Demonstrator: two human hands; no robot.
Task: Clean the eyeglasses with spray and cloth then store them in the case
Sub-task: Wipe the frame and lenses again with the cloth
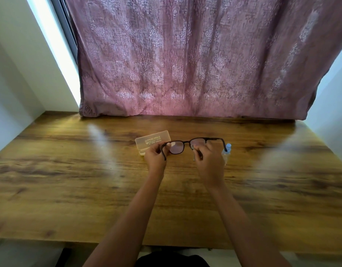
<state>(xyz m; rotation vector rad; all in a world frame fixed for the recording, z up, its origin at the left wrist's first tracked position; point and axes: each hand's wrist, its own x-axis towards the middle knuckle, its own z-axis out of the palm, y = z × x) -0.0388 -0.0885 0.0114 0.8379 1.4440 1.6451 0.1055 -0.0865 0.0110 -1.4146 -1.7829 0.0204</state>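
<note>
My left hand pinches the eyeglasses at the left hinge, fingers curled round the thin dark frame. My right hand pinches a small pale cloth against the right lens. The eyeglasses are held above the wood-grain table, temples unfolded. Behind them lies the rectangular, translucent plastic case. Just to the right is the clear spray bottle with a blue cap. A mauve patterned curtain hangs beyond.

Soft daylight through the mauve patterned fabric curtain at 12 o'clock, bright overexposed white wall strip at 10 o'clock, pale glare streaks on the brown wood-grain table at 9 and 3 o'clock, edges smeared and bent, centre fairly sharp
</note>
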